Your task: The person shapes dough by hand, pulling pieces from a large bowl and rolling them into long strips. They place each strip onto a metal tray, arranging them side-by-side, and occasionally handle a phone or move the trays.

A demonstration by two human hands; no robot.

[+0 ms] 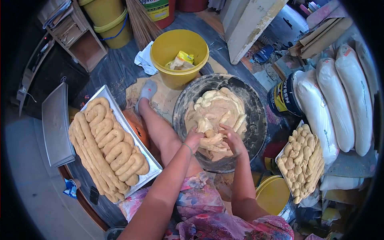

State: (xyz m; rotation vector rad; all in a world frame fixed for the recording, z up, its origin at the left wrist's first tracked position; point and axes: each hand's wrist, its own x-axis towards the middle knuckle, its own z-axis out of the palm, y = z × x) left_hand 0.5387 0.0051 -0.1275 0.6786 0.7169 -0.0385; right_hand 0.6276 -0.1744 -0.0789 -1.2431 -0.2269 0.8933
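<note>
A large mass of pale dough (216, 108) fills much of a round black basin (256, 120) in front of me. My left hand (194, 139) is at the dough's lower left edge, its fingers curled on a piece of dough. To its right, my right hand (233, 140) has its fingers bent around the same part of the dough. Long looped dough rolls (116, 148) lie on a white tray (150, 170) at the left. Many small dough pieces (302, 160) are heaped on another tray at the right.
Behind the basin stands a yellow bucket (176, 76) with packets inside. Long white filled bags (336, 100) and a black bucket (282, 94) are at the right. Stacked metal trays (58, 124) lean at the left. A yellow lid (274, 196) lies near my right forearm.
</note>
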